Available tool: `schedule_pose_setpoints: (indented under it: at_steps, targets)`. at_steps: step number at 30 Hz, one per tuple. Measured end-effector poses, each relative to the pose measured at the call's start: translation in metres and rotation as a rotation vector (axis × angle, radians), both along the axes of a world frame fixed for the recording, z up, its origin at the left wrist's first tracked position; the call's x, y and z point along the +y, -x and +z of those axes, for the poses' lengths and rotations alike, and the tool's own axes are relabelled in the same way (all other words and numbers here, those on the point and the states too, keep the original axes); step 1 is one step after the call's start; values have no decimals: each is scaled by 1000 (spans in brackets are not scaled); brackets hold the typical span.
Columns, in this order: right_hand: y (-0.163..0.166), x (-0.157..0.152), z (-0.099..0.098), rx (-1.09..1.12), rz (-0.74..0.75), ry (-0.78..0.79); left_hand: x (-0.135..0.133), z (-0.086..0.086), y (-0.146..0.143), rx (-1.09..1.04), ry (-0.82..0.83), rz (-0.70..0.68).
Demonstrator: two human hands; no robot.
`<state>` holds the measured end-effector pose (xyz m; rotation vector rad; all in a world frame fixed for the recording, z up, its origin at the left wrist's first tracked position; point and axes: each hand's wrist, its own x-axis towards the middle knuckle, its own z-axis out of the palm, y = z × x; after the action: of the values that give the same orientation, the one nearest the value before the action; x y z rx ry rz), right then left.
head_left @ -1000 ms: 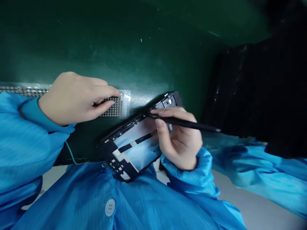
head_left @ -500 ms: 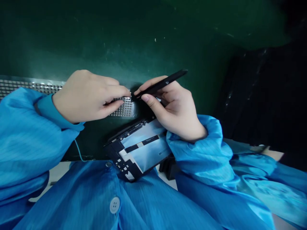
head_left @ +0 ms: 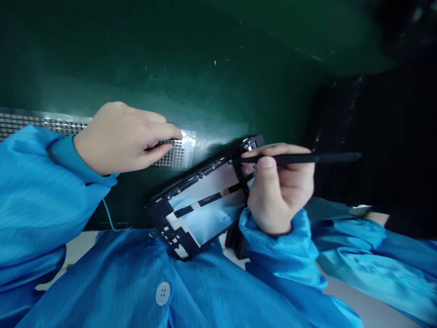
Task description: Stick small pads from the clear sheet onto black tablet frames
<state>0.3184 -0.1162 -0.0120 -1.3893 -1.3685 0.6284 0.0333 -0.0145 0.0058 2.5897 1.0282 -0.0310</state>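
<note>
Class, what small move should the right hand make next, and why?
Perhaps ease the black tool onto the upper edge of the open device: the right hand holds it with its tip there, contact unclear, while the left hand touches the gridded sheet.

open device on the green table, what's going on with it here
A person works with both bare hands. The right hand holds a slim black tool, its tip at or just above the far long edge of the open device, which sits slanted and juts past the near edge of the green table. The left hand rests on a sheet of small grey pieces.
</note>
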Motion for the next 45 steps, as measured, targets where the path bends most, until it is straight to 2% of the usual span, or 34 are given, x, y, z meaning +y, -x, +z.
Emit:
schedule_pose_setpoints:
  at_steps: [3, 7, 11, 14, 17, 19, 21, 23, 25, 29, 34, 38, 41, 45]
  targets:
    - [0, -11, -9, -6, 13, -15, 0, -2, 0, -27, 64, 57]
    - [2, -9, -12, -21, 71, -4, 1, -1, 0, -11, 121, 96]
    - [-1, -11, -10, -52, 84, -8, 0, -1, 0, 29, 86, 86]
    - [-2, -14, 0, -170, 122, -2, 0, -2, 1, 6, 61, 78]
    - [2, -5, 19, -278, 140, 34, 0, 0, 0, 6, 63, 67]
    - [7, 11, 29, -283, 229, 85, 1, 3, -1, 38, 61, 53]
    - [12, 32, 33, -282, 409, 150, 2, 4, -2, 54, 54, 49]
    - [15, 50, 30, -289, 568, 196, 2, 1, -2, 29, 72, 52]
    - [17, 60, 24, -281, 625, 213, 2, -5, -1, -50, 92, 60]
    - [18, 59, 19, -231, 567, 242, 3, -18, 2, -181, 98, 43]
    - [21, 61, 18, -231, 581, 266, 5, -21, 2, -173, 93, 39]
    - [14, 58, 21, 13, 525, 341, 9, -19, 4, -184, 67, 51]
    - [-7, 30, 28, 218, 365, 346, 2, -9, 3, -217, 66, 83]
    - [-46, -37, 35, 251, 112, 282, -40, 11, -9, -158, -37, 210]
